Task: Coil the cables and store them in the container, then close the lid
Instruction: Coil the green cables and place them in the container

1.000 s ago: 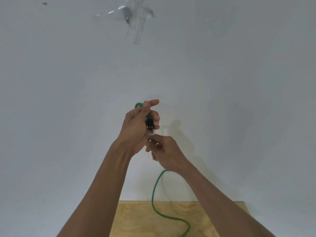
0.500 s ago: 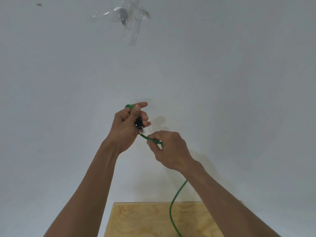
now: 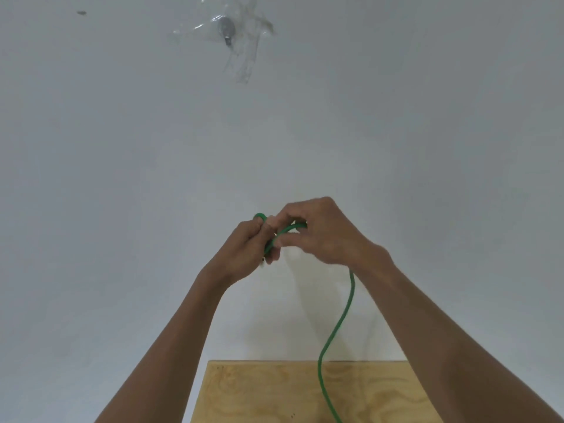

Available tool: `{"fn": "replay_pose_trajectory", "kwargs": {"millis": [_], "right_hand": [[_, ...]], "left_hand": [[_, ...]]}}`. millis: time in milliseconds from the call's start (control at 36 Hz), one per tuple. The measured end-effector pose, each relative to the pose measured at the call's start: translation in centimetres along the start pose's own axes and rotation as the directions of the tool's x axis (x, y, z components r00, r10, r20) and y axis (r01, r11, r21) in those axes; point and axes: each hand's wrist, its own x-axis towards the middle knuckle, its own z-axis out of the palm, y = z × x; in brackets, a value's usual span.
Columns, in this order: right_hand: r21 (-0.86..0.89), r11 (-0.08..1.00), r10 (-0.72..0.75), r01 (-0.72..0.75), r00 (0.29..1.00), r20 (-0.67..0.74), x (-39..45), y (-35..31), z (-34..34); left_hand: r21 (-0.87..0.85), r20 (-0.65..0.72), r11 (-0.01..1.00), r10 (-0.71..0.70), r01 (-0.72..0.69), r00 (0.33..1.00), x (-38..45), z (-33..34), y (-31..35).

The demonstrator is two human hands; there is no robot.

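Both hands are raised before the white wall [image 3: 396,132], the left hand [image 3: 244,254] curled tight around the green cable [image 3: 338,325] while the right hand [image 3: 320,233] pinches a loop of it, the slack trailing down over the plywood table [image 3: 259,398].

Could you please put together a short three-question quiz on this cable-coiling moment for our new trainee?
1. True or false: the green cable hangs from the right hand down past the plywood board.
2. Which hand's grip keeps the loops already gathered? A) left hand B) right hand C) neither
3. Fill in: the container and its lid are ____ in this view.

Key
1. True.
2. A; green loops show above and between its curled fingers, while the right hand lays the cable across.
3. Not visible.
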Motion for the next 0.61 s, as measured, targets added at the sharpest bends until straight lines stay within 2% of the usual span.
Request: {"fn": "replay_pose_trajectory", "kwargs": {"millis": [111,222,306,389,500,556,611], "right_hand": [[0.225,0.974,0.000,0.005,1.000,-0.022,1.4,0.2,-1.4],[0.414,0.910,-0.012,0.028,0.999,-0.040,2.4,1.1,-1.8],[0.565,0.825,0.029,-0.003,0.999,-0.038,2.7,2.4,-1.6],[0.676,0.734,0.081,-0.064,0.997,0.005,2.1,3.3,-0.4],[0.765,0.631,0.110,-0.132,0.991,0.080,0.3,3.4,1.3],[0.783,0.598,0.113,-0.173,0.985,0.132,-0.5,3.5,2.3],[0.765,0.600,0.177,-0.234,0.971,0.159,-1.2,3.4,3.1]], "left_hand": [[-0.201,0.154,0.967,-0.130,0.160,0.979,-0.7,1.1,1.0],[-0.491,0.231,0.844,-0.113,0.216,0.966,-1.0,1.8,1.9],[-0.638,0.287,0.729,-0.073,0.247,0.955,-1.3,1.8,2.8],[-0.711,0.332,0.658,0.004,0.247,0.943,-1.5,2.0,3.6],[-0.758,0.335,0.622,0.116,0.195,0.935,-1.3,2.1,4.1],[-0.769,0.322,0.617,0.151,0.165,0.935,-1.0,2.0,4.2],[-0.793,0.295,0.593,0.177,0.137,0.939,-0.6,1.8,4.3]]}}
